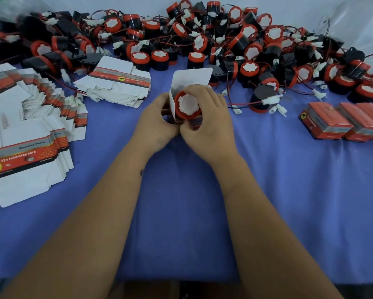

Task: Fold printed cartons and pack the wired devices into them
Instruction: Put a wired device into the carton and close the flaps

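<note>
At mid-tabletop, the left hand (157, 119) grips the open carton (190, 79), flap upright. The right hand (207, 119) grips the red wired device (186, 103) seated in its mouth. Loose devices (203, 39) crowd the far edge; flat cartons (30, 134) lie along the left edge.

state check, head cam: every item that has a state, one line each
carton in hand: top flap open, gripped by both hands
device: partly in the carton, red end sticking out
left hand: grip on carton
right hand: grip on carton and device
flat cartons: unfolded, stacked
packed cartons: closed, in a row
loose devices: unpacked, piled
</note>
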### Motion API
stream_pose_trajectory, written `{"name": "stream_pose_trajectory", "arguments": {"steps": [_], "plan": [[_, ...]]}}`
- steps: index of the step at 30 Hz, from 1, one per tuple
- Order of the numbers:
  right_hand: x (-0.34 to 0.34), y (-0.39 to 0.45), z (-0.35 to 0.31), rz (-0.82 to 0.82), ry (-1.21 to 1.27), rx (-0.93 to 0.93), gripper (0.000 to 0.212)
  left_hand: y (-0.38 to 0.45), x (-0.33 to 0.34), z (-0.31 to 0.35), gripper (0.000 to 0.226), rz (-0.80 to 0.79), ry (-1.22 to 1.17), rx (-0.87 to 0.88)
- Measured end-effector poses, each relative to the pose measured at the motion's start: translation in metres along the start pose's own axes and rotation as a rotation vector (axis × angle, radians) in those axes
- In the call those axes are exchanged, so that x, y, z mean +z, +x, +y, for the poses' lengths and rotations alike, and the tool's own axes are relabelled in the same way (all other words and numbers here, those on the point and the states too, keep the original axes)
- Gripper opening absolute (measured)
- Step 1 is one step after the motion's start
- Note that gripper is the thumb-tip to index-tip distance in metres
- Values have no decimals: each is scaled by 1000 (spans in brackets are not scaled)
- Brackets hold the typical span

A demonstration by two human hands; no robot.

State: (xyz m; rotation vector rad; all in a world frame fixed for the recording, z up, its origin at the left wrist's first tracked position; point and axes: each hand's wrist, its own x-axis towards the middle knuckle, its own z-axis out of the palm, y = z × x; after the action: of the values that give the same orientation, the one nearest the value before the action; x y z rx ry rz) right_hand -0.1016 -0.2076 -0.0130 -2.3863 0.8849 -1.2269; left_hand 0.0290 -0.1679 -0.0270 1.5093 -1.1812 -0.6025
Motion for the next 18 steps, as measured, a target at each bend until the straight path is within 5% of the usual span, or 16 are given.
{"name": "stream_pose_trajectory", "arguments": {"steps": [18], "plan": [[4, 5, -5, -38, -43, 72, 30, 1, -4, -2, 59, -82, -40, -13]]}}
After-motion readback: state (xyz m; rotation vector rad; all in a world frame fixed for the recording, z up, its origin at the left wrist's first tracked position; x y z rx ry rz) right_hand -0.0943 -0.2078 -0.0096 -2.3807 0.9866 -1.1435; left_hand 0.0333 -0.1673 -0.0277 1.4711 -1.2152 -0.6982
